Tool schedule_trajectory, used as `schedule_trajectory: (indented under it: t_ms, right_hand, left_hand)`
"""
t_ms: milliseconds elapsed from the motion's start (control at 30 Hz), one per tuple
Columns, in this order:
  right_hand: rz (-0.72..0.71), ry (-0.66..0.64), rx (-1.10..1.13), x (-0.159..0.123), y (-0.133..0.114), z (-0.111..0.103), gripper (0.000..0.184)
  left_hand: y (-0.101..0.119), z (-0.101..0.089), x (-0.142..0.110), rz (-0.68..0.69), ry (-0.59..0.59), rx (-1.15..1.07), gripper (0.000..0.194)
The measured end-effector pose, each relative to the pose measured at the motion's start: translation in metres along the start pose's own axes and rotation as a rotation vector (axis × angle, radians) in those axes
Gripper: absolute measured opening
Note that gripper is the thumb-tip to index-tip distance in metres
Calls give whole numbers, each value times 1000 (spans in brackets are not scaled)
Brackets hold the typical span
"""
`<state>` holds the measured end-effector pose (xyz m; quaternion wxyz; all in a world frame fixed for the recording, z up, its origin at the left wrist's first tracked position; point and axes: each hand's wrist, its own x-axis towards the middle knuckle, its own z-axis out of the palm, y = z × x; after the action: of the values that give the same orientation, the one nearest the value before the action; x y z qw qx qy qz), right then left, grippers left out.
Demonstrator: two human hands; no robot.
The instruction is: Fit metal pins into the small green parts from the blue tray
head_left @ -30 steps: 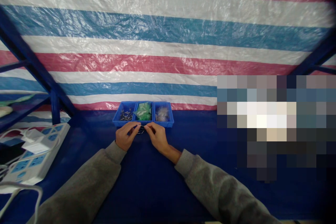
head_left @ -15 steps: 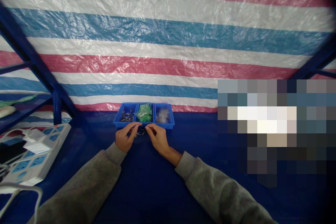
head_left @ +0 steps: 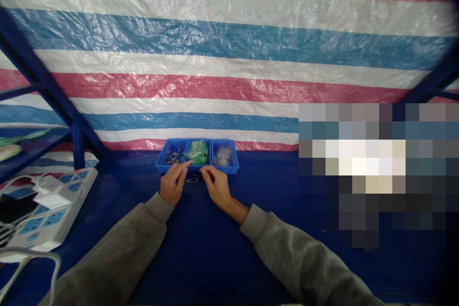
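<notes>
The thumb and forefinger of the left hand (head_left: 172, 185) are pointing toward 1 o'clock, tips close together; whether they are gripping anything cannot be determined. The fingers of the right hand (head_left: 219, 189) are bending toward 10 o'clock, tips also close; a held item cannot be confirmed. Several slim metal pieces (head_left: 192, 179) are lying on the blue bench (head_left: 201, 253) between the hands, at 3 o'clock from the left. At 12 o'clock, a row of three blue bins (head_left: 225, 170) is standing just beyond the fingers: the left is holding more metal parts (head_left: 174, 157), the middle green packets (head_left: 197, 151), the right clear packets (head_left: 223, 156). Between 8 and 9 o'clock, a white power strip (head_left: 70, 210) is lying well apart.
</notes>
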<state>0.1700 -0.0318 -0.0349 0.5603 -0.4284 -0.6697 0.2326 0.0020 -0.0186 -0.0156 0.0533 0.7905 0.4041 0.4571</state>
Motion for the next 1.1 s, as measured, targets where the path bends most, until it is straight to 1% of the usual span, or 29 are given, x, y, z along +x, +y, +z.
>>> schedule_trajectory:
  t_ms: [133,267,467,767,933,1100]
  right_hand:
    - [-5,4,9,0,-1,0,27]
    - [1,14,-2,0,-2,-1,28]
    - [23,18,-11,0,-2,-1,29]
    - [2,-32,21,-1,-4,-1,28]
    - [-11,-75,9,-2,-3,0,26]
    - [-31,-104,2,-2,-2,1,24]
  left_hand:
    - [-2,2,0,11,40,-4,27]
    - [-5,6,-3,-35,68,-26,24]
    - [-6,7,-5,-88,42,-46,25]
    - [-2,6,-3,-135,-7,-105,26]
    - [0,5,-3,-168,-68,-141,26]
    - [0,4,-3,-157,-82,-169,25]
